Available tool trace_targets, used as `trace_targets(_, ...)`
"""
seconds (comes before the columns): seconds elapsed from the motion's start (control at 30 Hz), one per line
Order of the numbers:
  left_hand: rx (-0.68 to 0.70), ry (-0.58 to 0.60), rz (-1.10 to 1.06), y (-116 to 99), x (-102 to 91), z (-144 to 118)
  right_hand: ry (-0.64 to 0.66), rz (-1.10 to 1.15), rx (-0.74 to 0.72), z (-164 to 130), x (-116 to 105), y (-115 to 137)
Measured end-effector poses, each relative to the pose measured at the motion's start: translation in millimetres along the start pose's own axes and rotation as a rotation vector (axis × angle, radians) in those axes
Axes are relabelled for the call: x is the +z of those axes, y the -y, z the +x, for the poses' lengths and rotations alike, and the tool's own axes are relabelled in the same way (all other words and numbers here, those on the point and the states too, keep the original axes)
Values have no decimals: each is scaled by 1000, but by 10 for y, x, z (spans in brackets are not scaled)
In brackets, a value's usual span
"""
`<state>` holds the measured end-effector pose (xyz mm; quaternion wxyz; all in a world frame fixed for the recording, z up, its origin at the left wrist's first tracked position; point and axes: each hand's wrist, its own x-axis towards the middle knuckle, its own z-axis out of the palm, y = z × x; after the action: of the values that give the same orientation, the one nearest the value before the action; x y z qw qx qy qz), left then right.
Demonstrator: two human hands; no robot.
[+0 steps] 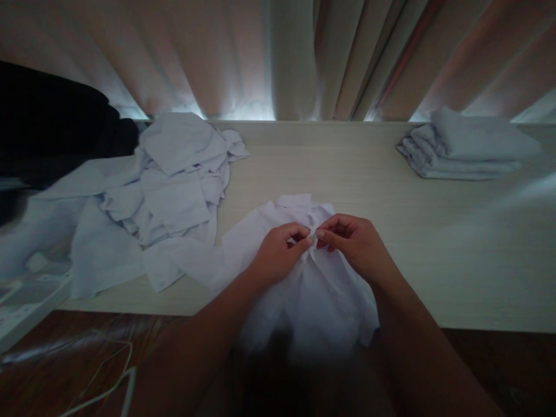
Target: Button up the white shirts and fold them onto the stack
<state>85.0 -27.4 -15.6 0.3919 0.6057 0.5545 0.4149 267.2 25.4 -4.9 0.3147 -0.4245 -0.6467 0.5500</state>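
Observation:
A white collared shirt lies in front of me, partly on the table and partly hanging over its near edge. Just below the collar, my left hand pinches the front edge of the shirt between thumb and forefinger. Close beside it, the thumb and fingers of my right hand are pinched on the same front edge. The fingertips almost meet. Whatever small part lies between them, such as a button, is too small to make out.
Crumpled white garments are heaped on the left of the pale table. Folded white cloths are stacked at the back right. Curtains hang behind. A dark bundle is at far left, and a white cable runs below.

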Motion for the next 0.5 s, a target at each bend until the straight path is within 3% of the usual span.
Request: trace_targets(0.5, 8, 88, 1, 13, -14, 22, 38, 5, 7, 10, -22, -43)
